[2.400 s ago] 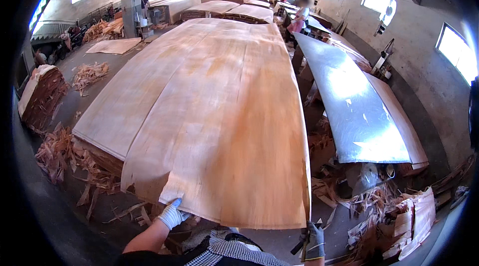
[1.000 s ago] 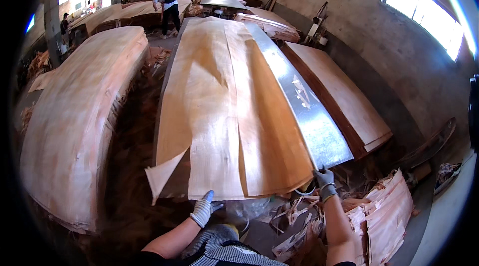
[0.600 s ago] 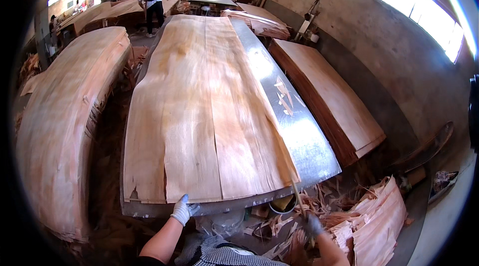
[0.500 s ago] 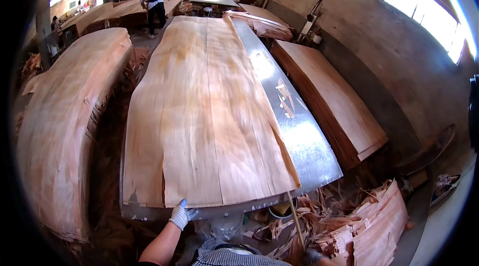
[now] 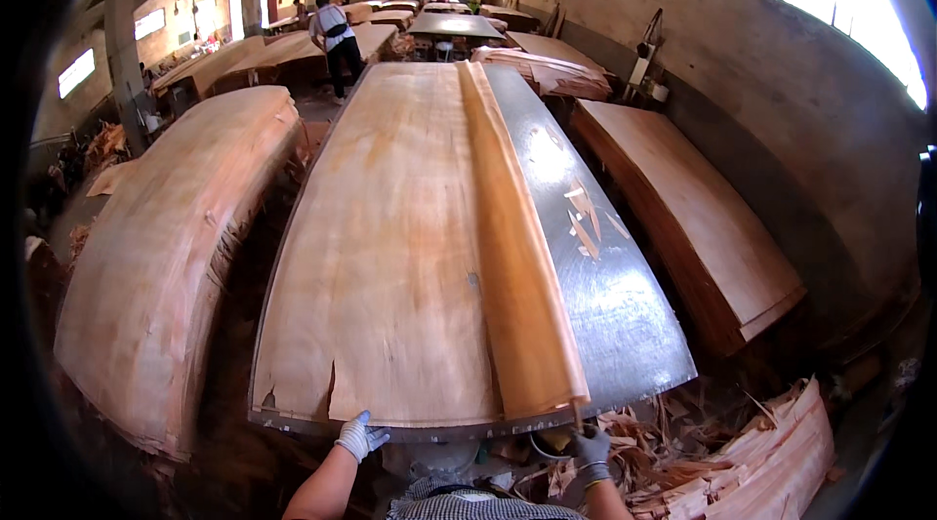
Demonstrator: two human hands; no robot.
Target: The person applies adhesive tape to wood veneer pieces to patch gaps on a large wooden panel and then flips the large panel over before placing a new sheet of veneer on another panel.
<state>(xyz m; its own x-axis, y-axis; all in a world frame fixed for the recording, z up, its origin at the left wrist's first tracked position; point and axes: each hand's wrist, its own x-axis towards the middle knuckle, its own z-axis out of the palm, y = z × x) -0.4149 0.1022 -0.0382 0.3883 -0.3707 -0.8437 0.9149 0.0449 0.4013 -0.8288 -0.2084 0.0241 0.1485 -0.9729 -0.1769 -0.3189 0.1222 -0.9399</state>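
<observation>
A wide, pale wood veneer sheet (image 5: 390, 227) lies along a metal-topped table (image 5: 625, 296). Along its right side runs a darker, orange-brown strip of veneer (image 5: 527, 325), rolled or folded at its right edge. My left hand (image 5: 361, 435), in a white glove, rests at the near edge of the sheet beside a split, fingers stretched out. In a grey glove, my right hand (image 5: 591, 450) is closed round a thin wooden stick (image 5: 577, 415) at the near end of the darker strip. The stick's lower part is hidden by the hand.
Veneer stacks stand on the left (image 5: 185, 237) and right (image 5: 693, 208). Loose veneer scraps (image 5: 584, 218) lie on the metal. Torn veneer (image 5: 752, 461) is heaped at the lower right. A person (image 5: 337, 37) stands beyond the left stack, with more tables behind.
The sheet's right part now shows as a narrow dark strip, its former middle seam no longer visible. My right hand has risen into view with the stick. The view has tilted up.
</observation>
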